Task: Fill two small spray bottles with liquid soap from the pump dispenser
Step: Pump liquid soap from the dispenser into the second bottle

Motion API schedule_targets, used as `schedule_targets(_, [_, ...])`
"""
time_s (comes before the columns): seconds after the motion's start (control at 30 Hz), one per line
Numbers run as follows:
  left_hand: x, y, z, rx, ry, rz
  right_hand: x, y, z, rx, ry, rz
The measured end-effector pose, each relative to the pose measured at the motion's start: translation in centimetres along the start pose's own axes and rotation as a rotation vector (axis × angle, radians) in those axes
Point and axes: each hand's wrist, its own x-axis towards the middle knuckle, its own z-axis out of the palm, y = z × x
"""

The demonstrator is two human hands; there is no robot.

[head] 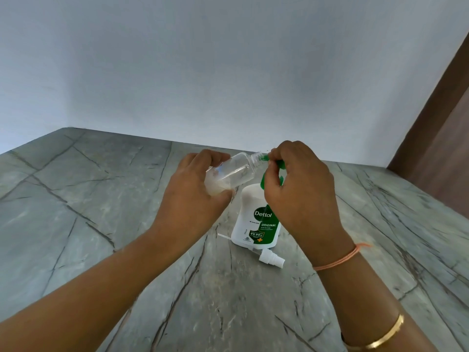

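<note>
My left hand grips a small clear spray bottle, tilted almost flat with its open threaded neck pointing right at the green pump nozzle. A little pale liquid lies in the bottle's lower end. The white Dettol pump dispenser stands upright on the grey stone counter. My right hand is closed over its green pump head, covering most of it. The bottle's white spray cap, with its thin dip tube, lies on the counter in front of the dispenser. A second spray bottle is not in view.
A pale wall rises behind the counter, and a brown wooden panel stands at the right. The counter's far edge meets the wall just behind the hands.
</note>
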Motion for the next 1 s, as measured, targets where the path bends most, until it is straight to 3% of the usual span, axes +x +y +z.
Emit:
schedule_targets(0.2, [-0.1, -0.2, 0.2, 0.029, -0.017, 0.027, -1.2, -0.4, 1.3, -0.027, 0.157, 0.01])
schedule_targets(0.67, [-0.1, -0.5, 0.2, 0.028, 0.004, 0.025, -0.1, 0.2, -0.1, 0.042, -0.021, -0.019])
schedule_targets(1.0, [-0.2, -0.8, 0.4, 0.057, -0.033, 0.034, -1.1, 0.1, 1.3, 0.043, 0.119, 0.005])
